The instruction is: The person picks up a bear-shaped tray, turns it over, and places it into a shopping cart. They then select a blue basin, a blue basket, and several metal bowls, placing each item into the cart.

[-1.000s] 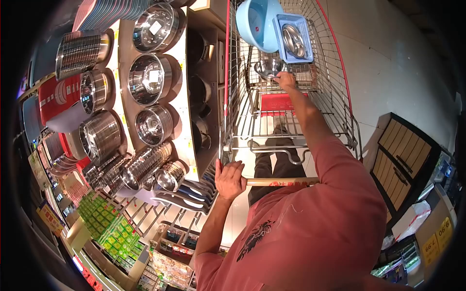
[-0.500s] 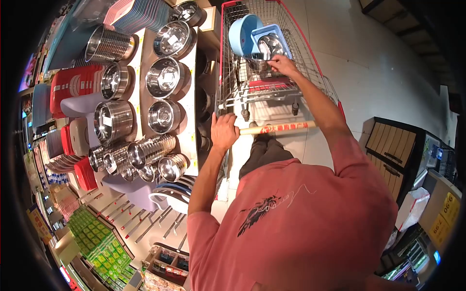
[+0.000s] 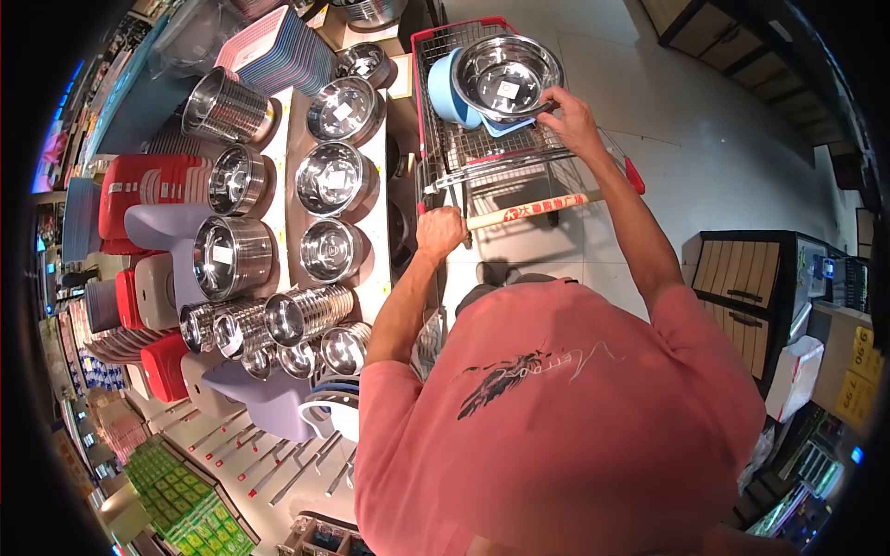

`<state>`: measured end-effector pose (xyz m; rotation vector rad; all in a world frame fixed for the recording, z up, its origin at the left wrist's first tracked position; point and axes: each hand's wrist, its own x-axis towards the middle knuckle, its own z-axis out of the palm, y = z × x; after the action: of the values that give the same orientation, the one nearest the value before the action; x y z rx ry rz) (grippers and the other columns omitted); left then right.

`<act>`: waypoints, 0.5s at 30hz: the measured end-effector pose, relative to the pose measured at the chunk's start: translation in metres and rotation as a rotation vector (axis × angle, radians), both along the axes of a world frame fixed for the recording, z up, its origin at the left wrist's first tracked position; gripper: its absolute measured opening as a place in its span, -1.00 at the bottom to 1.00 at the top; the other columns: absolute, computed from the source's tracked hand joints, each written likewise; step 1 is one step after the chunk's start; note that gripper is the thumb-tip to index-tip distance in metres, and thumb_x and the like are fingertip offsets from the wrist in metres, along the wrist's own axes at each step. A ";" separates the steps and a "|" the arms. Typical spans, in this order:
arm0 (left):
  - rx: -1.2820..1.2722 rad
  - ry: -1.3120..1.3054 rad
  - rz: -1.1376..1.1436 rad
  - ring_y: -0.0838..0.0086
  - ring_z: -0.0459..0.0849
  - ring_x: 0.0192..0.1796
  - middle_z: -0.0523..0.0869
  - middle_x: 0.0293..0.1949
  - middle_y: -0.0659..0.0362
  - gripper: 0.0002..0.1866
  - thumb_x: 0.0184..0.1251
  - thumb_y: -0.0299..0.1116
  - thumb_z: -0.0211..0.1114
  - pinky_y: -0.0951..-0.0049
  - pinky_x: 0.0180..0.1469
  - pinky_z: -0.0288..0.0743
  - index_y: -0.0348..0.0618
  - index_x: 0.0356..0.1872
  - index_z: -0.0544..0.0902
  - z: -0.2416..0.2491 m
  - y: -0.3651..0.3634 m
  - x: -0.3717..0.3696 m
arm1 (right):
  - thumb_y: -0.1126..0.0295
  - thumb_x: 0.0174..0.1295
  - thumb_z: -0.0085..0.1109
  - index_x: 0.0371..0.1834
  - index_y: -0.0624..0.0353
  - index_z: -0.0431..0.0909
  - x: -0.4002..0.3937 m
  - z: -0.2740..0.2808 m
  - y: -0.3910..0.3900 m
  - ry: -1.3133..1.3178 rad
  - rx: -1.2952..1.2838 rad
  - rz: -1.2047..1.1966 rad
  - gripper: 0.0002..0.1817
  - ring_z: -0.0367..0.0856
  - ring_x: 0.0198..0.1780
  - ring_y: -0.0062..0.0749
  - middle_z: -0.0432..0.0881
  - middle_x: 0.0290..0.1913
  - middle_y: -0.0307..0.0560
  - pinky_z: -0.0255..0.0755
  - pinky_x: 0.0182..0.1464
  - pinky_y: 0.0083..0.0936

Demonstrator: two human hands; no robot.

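Note:
My right hand (image 3: 570,122) grips the near right rim of a shiny stainless steel basin (image 3: 482,79) with a white label inside. The basin is over the shopping cart (image 3: 519,139), its open side facing up toward me. Beneath and beside it, a light blue round tub (image 3: 445,93) and part of a blue plastic basket (image 3: 508,128) show; the basin hides most of the basket. My left hand (image 3: 440,230) is closed around the left end of the cart handle (image 3: 533,212), which carries red lettering.
To the left, shelves hold several steel bowls (image 3: 332,178), ribbed steel pots (image 3: 227,107) and stacked plastic trays (image 3: 278,56). Red and purple plastic stools (image 3: 162,199) stand beyond them. On the right is a wood-fronted cabinet (image 3: 737,306) beside the tiled floor (image 3: 649,157).
The steel basin has come up from inside the cart in my right hand and now covers most of the blue basket. My left hand stays on the handle while the view has shifted.

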<state>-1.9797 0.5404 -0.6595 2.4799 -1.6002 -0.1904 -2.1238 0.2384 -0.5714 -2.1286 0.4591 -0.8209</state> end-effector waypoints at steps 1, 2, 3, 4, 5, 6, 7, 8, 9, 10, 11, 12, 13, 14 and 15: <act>-0.007 0.025 -0.013 0.10 0.74 -0.36 0.74 -0.46 -0.02 -0.78 0.18 -0.29 0.20 0.09 -0.27 0.61 -0.15 -0.58 0.65 0.000 0.002 0.004 | 0.48 0.11 0.38 -0.13 0.21 0.51 -0.001 -0.002 0.001 0.004 0.034 -0.014 -0.71 0.67 -0.19 -0.25 0.65 -0.23 -0.04 0.49 -0.11 -0.36; -0.010 0.020 -0.018 0.10 0.74 -0.36 0.74 -0.46 -0.02 -0.78 0.18 -0.29 0.20 0.09 -0.27 0.61 -0.15 -0.58 0.65 0.000 0.003 0.007 | 0.48 0.11 0.38 -0.13 0.22 0.51 0.001 -0.002 0.001 0.002 0.063 -0.029 -0.71 0.67 -0.19 -0.26 0.66 -0.23 -0.03 0.50 -0.10 -0.36; -0.008 0.029 -0.032 0.10 0.75 -0.35 0.73 -0.45 -0.02 -0.78 0.19 -0.29 0.19 0.08 -0.26 0.61 -0.15 -0.56 0.64 0.002 0.002 0.010 | 0.48 0.11 0.38 -0.13 0.22 0.51 0.003 0.001 0.001 -0.007 0.056 -0.034 -0.71 0.67 -0.19 -0.26 0.66 -0.23 -0.03 0.50 -0.10 -0.36; -0.002 0.043 -0.048 0.10 0.75 -0.34 0.73 -0.45 -0.01 -0.79 0.20 -0.29 0.19 0.07 -0.24 0.61 -0.15 -0.55 0.64 0.003 0.003 0.012 | 0.48 0.11 0.37 -0.14 0.22 0.51 0.001 0.001 0.005 -0.006 0.037 -0.049 -0.72 0.68 -0.19 -0.28 0.66 -0.24 -0.04 0.51 -0.09 -0.37; -0.003 0.042 -0.056 0.10 0.75 -0.34 0.73 -0.45 -0.01 -0.79 0.20 -0.29 0.19 0.07 -0.24 0.61 -0.15 -0.55 0.64 0.003 0.004 0.011 | 0.48 0.12 0.37 -0.14 0.23 0.51 -0.003 0.000 0.009 0.000 0.019 -0.065 -0.72 0.68 -0.19 -0.29 0.67 -0.25 -0.05 0.51 -0.08 -0.38; -0.008 0.039 -0.076 0.08 0.74 -0.34 0.71 -0.46 0.01 -0.81 0.18 -0.31 0.21 0.07 -0.26 0.60 -0.17 -0.54 0.62 0.003 0.004 0.012 | 0.48 0.12 0.37 -0.14 0.23 0.51 -0.003 0.000 0.012 -0.002 0.016 -0.073 -0.72 0.68 -0.19 -0.29 0.67 -0.25 -0.05 0.51 -0.08 -0.38; -0.011 0.037 -0.097 0.07 0.73 -0.34 0.69 -0.47 0.03 -0.83 0.17 -0.33 0.22 0.06 -0.28 0.59 -0.19 -0.52 0.61 0.002 0.003 0.014 | 0.48 0.12 0.37 -0.14 0.23 0.51 -0.004 -0.001 0.016 -0.013 0.050 -0.099 -0.72 0.68 -0.19 -0.29 0.67 -0.26 -0.04 0.51 -0.07 -0.38; -0.054 0.033 -0.119 0.09 0.73 -0.34 0.69 -0.46 0.03 -0.84 0.15 -0.34 0.23 0.07 -0.28 0.58 -0.20 -0.53 0.59 0.000 0.003 0.015 | 0.48 0.12 0.37 -0.14 0.23 0.51 -0.006 -0.005 0.020 -0.015 0.092 -0.123 -0.72 0.68 -0.18 -0.28 0.67 -0.27 -0.03 0.51 -0.07 -0.38; -0.045 0.045 -0.121 0.09 0.73 -0.34 0.69 -0.46 0.03 -0.84 0.15 -0.34 0.23 0.07 -0.28 0.58 -0.20 -0.53 0.59 0.000 0.004 0.015 | 0.48 0.12 0.37 -0.14 0.23 0.51 -0.007 -0.012 0.022 -0.003 0.101 -0.126 -0.72 0.68 -0.18 -0.28 0.67 -0.27 -0.03 0.51 -0.07 -0.38; -0.060 0.053 -0.120 0.09 0.72 -0.34 0.69 -0.46 0.03 -0.84 0.15 -0.35 0.24 0.08 -0.29 0.58 -0.20 -0.54 0.59 0.000 0.002 0.018 | 0.48 0.13 0.37 -0.13 0.23 0.51 -0.006 -0.018 0.022 -0.004 0.120 -0.142 -0.72 0.68 -0.18 -0.26 0.67 -0.26 -0.03 0.51 -0.07 -0.38; -0.072 0.059 -0.119 0.10 0.72 -0.34 0.69 -0.46 0.03 -0.84 0.15 -0.35 0.24 0.08 -0.30 0.58 -0.20 -0.54 0.58 0.000 0.001 0.020 | 0.47 0.13 0.37 -0.12 0.23 0.50 -0.006 -0.025 0.023 -0.005 0.142 -0.159 -0.71 0.68 -0.18 -0.25 0.67 -0.25 -0.02 0.51 -0.07 -0.38; -0.093 0.066 -0.129 0.10 0.72 -0.34 0.69 -0.46 0.02 -0.84 0.15 -0.36 0.23 0.09 -0.31 0.57 -0.20 -0.54 0.57 0.000 0.000 0.022 | 0.47 0.13 0.37 -0.12 0.23 0.50 -0.006 -0.026 0.025 0.000 0.153 -0.162 -0.71 0.68 -0.18 -0.25 0.67 -0.25 -0.02 0.51 -0.07 -0.38; -0.084 0.068 -0.133 0.10 0.72 -0.34 0.69 -0.46 0.02 -0.84 0.15 -0.36 0.23 0.09 -0.31 0.57 -0.20 -0.54 0.57 0.001 -0.004 0.026 | 0.47 0.13 0.37 -0.12 0.22 0.50 -0.004 -0.027 0.024 -0.003 0.131 -0.169 -0.71 0.68 -0.18 -0.24 0.66 -0.24 -0.02 0.51 -0.07 -0.38; -0.090 0.060 -0.139 0.10 0.72 -0.34 0.68 -0.47 0.02 -0.85 0.15 -0.36 0.23 0.09 -0.31 0.57 -0.20 -0.54 0.57 0.001 -0.006 0.028 | 0.47 0.13 0.37 -0.11 0.22 0.50 -0.003 -0.028 0.025 -0.005 0.111 -0.177 -0.71 0.67 -0.18 -0.23 0.66 -0.23 -0.01 0.50 -0.07 -0.38; -0.093 0.052 -0.148 0.10 0.72 -0.34 0.68 -0.48 0.02 -0.85 0.15 -0.37 0.23 0.09 -0.31 0.57 -0.20 -0.54 0.57 0.000 -0.008 0.031 | 0.47 0.13 0.37 -0.11 0.22 0.50 -0.002 -0.028 0.023 -0.003 0.125 -0.184 -0.71 0.67 -0.18 -0.23 0.66 -0.23 -0.01 0.50 -0.07 -0.38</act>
<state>-1.9492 0.5321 -0.6591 2.2710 -1.7299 -0.1938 -2.1255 0.2619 -0.5991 -1.9902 0.6945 -0.8742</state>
